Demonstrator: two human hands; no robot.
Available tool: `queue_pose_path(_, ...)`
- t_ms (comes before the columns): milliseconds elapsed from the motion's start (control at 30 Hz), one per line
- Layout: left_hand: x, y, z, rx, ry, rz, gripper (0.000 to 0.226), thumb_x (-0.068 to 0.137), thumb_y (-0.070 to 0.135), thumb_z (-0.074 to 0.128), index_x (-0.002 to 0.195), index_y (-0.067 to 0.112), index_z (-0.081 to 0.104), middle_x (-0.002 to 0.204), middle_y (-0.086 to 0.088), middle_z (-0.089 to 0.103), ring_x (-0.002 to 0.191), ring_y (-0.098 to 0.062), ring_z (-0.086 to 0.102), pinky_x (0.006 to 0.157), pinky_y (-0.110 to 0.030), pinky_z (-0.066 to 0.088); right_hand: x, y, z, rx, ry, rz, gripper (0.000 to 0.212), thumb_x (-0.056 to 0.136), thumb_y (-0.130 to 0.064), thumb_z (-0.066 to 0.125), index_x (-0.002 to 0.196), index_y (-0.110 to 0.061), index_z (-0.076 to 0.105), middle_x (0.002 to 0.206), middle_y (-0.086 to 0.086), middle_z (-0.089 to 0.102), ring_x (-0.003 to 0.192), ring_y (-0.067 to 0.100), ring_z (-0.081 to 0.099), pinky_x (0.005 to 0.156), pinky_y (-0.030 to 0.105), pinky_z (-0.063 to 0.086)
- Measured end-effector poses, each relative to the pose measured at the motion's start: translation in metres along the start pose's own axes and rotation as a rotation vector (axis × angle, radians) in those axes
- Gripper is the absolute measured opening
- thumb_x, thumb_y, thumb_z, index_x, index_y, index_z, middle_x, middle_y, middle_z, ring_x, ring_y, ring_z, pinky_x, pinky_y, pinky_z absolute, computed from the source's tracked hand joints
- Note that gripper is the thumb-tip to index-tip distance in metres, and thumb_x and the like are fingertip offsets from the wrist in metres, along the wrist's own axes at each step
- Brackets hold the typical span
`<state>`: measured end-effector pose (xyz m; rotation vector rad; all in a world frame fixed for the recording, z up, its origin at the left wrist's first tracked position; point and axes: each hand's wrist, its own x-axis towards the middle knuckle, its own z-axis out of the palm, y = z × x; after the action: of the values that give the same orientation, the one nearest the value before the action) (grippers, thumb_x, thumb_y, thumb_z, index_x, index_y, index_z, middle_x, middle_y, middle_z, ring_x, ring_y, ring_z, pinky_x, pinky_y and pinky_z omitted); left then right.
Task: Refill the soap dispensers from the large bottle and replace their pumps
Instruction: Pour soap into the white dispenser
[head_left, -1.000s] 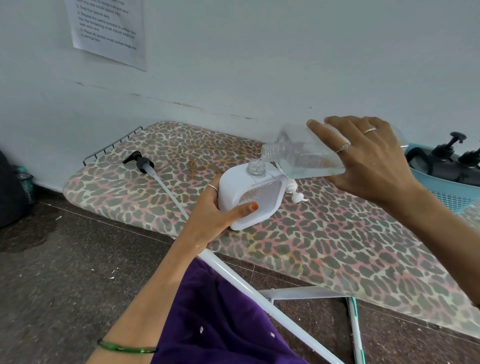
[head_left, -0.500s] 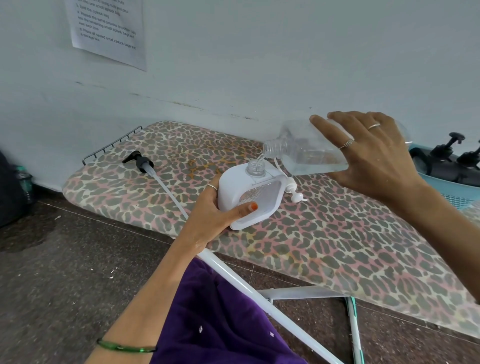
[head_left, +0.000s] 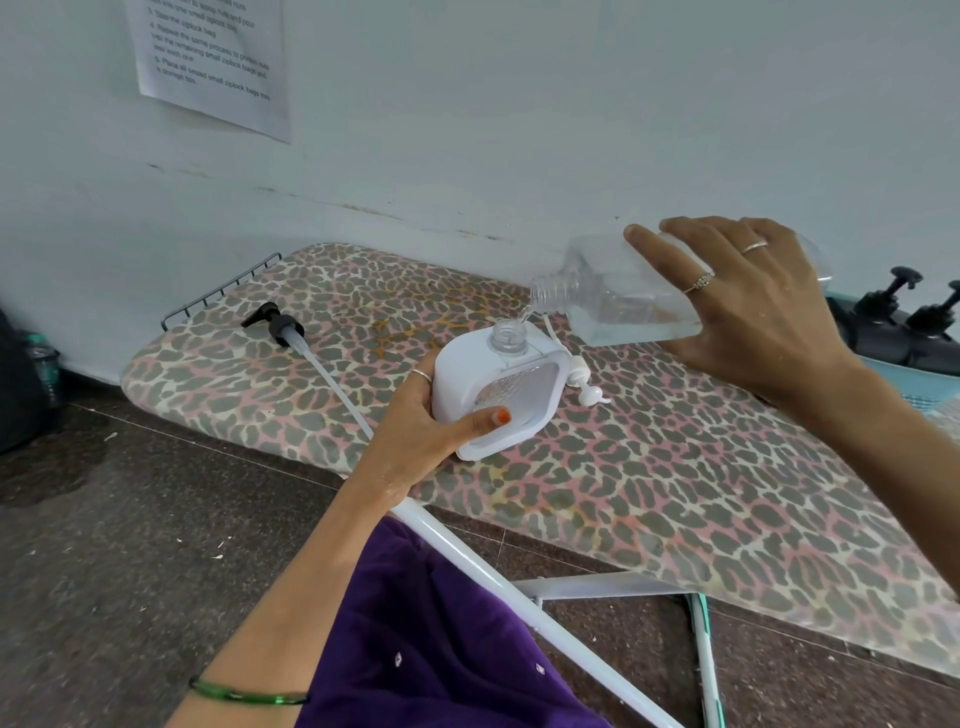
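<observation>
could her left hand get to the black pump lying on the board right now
Probably not yet. The path to the black pump looks clear, but the left hand is busy steadying the white dispenser while the right hand pours from the large bottle.

Right hand (head_left: 753, 306) tilts the large bottle (head_left: 618, 296), pouring clear liquid into the white dispenser (head_left: 493, 395) gripped by the left hand (head_left: 421, 431) on the ironing board (head_left: 675, 467).
</observation>
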<state>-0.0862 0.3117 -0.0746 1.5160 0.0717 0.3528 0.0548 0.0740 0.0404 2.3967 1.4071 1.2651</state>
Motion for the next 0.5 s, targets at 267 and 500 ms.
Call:
queue_pose_path(267, 0.0000, 0.0005, -0.0001, -0.003, -0.004, 0.003, 0.070, 0.056, 0.040, 0.084, 0.119, 0.034, 0.056, 0.115, 0.004, 0.068, 0.105, -0.012, 0.066, 0.077, -0.025, 0.056, 0.0016, 0.0011, -0.0040, 0.006, -0.022, 0.001, 0.083, 0.068, -0.020, 0.080, 0.141, -0.016, 0.039, 0.125, 0.022, 0.056, 0.110, 0.043, 0.056, 0.088, 0.058, 0.041)
queue_pose_path(500, -0.0010, 0.0029, -0.0003, -0.018, -0.004, 0.007, 0.064, 0.057, 0.037, 0.085, 0.115, 0.038, 0.058, 0.113, 0.006, 0.068, 0.105, -0.011, 0.066, 0.075, -0.024, 0.056, 0.0031, 0.0013, -0.0048, 0.004, -0.029, 0.000, 0.083, 0.068, -0.020, 0.078, 0.141, -0.016, 0.038, 0.126, 0.022, 0.056, 0.110, 0.043, 0.056, 0.089, 0.059, 0.041)
